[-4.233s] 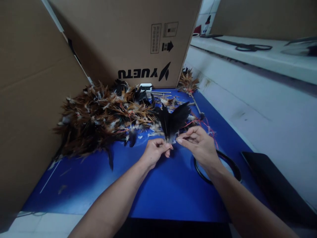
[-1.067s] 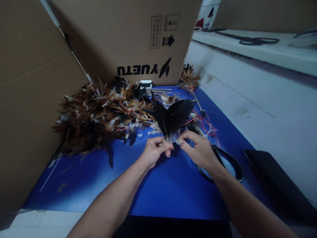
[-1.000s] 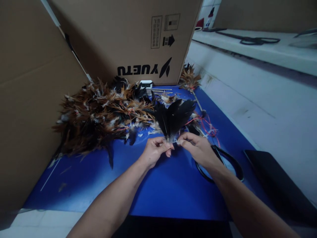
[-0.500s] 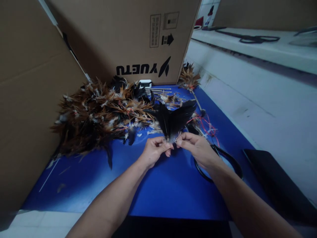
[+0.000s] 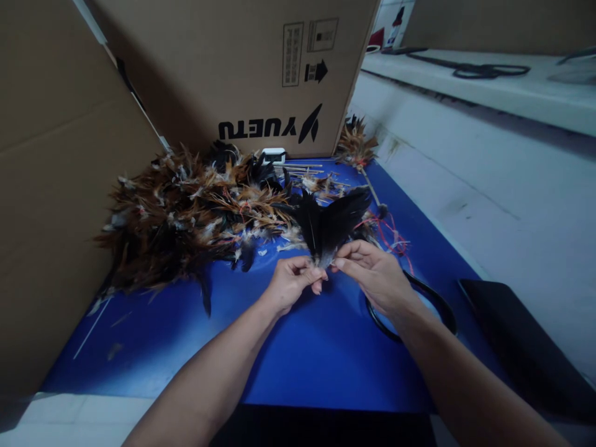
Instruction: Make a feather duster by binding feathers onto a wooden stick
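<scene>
Against half a second earlier, little is changing: the right hand point(image 5: 379, 276) is sitting slightly higher and more opened out, its fingers lifting off the blue mat point(image 5: 302, 347), while the fan of black feathers point(image 5: 328, 222) is keeping its place and spread.

Left hand point(image 5: 293, 282) is pinching the quill ends of the black feathers, thumb pressed against curled index and middle fingers. Right hand is meeting it from the other side, thumb and forefinger closing on the same bunched base; its remaining fingers are loosely curled, not spread. The feathers are standing up and away from both hands, held just above the mat in front of the brown feather pile point(image 5: 186, 217).

Both forearms are reaching in from the bottom edge and converging at mid-frame, wrists low, palms turned toward each other.

Black scissors point(image 5: 419, 304) are lying on the mat, partly under the right wrist. Red thread point(image 5: 391, 233) is trailing just beyond the right hand. A cardboard box point(image 5: 242, 68) is standing behind the pile.
</scene>
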Available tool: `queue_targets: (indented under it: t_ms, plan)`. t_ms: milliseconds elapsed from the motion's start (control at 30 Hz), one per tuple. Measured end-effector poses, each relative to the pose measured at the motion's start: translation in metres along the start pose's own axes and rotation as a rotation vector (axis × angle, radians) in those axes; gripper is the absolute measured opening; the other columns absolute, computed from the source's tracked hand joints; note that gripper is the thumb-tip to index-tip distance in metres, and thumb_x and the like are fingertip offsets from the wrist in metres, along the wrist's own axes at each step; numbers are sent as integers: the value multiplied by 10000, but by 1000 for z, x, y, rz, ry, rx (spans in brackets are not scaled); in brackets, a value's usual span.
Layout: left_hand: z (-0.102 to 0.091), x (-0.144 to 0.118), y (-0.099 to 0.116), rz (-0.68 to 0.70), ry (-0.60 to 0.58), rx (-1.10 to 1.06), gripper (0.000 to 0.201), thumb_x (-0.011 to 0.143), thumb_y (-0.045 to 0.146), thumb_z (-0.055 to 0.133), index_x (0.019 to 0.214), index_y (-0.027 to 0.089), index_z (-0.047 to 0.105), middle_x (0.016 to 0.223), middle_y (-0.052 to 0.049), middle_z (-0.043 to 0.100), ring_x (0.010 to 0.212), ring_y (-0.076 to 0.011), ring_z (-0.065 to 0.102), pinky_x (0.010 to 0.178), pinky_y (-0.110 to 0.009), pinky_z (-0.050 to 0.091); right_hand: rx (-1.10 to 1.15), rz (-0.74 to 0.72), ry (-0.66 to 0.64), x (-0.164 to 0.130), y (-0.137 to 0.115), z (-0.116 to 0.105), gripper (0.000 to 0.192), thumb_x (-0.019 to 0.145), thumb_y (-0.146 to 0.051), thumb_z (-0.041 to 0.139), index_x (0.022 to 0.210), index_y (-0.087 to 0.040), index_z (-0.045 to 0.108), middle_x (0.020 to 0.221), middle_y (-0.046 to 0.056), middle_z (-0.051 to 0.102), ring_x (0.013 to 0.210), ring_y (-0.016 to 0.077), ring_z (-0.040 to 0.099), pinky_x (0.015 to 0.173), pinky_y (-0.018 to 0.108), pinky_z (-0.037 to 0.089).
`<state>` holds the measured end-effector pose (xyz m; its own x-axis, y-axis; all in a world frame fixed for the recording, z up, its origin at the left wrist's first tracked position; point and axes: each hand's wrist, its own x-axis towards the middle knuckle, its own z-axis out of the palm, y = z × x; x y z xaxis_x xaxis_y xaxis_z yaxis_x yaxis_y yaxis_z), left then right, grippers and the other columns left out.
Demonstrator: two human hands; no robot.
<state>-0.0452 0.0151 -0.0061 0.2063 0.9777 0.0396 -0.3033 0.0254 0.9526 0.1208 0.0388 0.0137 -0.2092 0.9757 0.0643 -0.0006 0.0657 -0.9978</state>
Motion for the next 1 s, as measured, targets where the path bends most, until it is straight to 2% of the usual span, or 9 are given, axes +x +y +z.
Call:
queue_targets:
  t_ms: [100,233,400,467,533,600,700,833,1000]
  plan:
    - [0,0,0,0,12,8,338,697,450,696,689,114,657,496,-1,572,470,-88,502,557,-240,408,-57,-30,-7,0,-2,-3,256,673,-315,728,851,-187,594,784,31,645,723,149,617,706,301,514]
    - [0,0,1,-8,23,-1,360,678,470,704,690,114,656,495,0,571,464,-89,498,541,-237,396,-232,-140,7,-2,-6,-3,205,711,-307,680,846,-195,574,775,32,634,728,160,615,705,306,510]
    - [2,0,1,-9,24,-18,349,668,456,718,670,115,648,487,5,564,449,-80,486,528,-230,379,-703,-425,80,-7,-9,1,73,781,-174,540,832,-223,556,790,29,621,753,170,598,733,320,477]
    - [2,0,1,3,21,-30,337,675,445,716,666,115,644,488,7,564,449,-78,486,532,-227,378,-800,-568,63,-8,-10,3,90,791,-150,507,820,-223,551,790,40,617,788,186,595,759,337,468]
    - [2,0,0,17,14,-42,318,686,426,714,664,117,642,490,7,566,448,-78,487,534,-226,378,-820,-646,53,-9,-10,5,87,790,-148,503,795,-224,546,782,48,615,815,202,592,786,358,459]
    - [2,0,0,23,13,-56,300,691,407,714,665,117,643,492,7,568,446,-77,486,530,-223,375,-783,-591,112,-10,-9,8,77,779,-155,520,785,-227,545,784,48,616,812,207,591,798,371,456]
    - [2,-1,0,9,28,-66,291,685,394,721,671,112,651,492,5,571,445,-77,485,520,-220,370,-526,-346,215,-9,-7,12,88,744,-179,582,799,-228,535,790,30,609,770,184,596,767,354,475]
    - [2,0,0,-1,32,-51,310,675,408,725,670,106,656,484,2,568,444,-80,487,518,-224,371,-25,-77,170,-5,-3,14,210,671,-222,689,797,-215,521,779,5,598,733,148,595,731,313,491]
    - [1,2,-2,-4,28,-35,322,680,423,717,681,106,656,500,-1,573,454,-81,490,528,-228,377,279,38,130,-1,-2,15,318,588,-193,756,816,-220,536,748,-28,588,711,115,575,720,284,485]
